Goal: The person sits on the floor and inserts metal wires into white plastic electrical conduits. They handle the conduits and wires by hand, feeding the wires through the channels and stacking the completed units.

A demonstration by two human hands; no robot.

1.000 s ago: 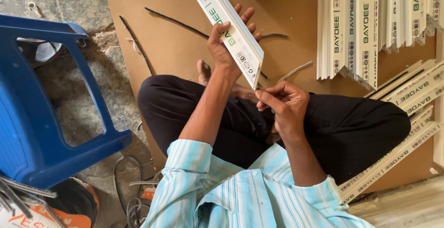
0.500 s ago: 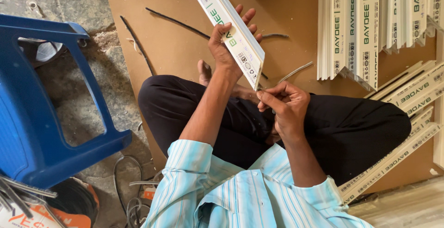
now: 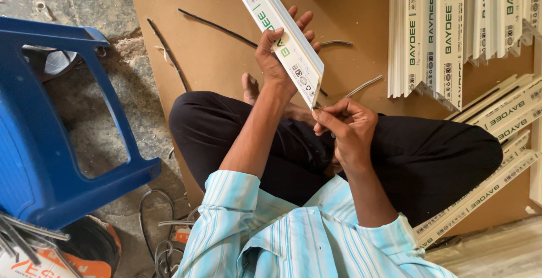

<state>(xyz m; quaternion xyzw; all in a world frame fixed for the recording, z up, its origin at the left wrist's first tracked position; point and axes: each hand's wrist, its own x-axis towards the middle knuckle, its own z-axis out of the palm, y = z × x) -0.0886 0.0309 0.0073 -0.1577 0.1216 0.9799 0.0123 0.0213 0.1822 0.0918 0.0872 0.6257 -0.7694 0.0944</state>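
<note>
Left hand grips white plastic channel strip — right hand pinches at its lower end, above crossed legs.

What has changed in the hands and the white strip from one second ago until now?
Almost nothing visibly changed. The left hand still grips the long white strip, tilted as before. The right hand still pinches at the strip's lower end, perhaps a touch closer to its corner. The blue stool, the stacked white strips and the brown board lie as they did.
</note>
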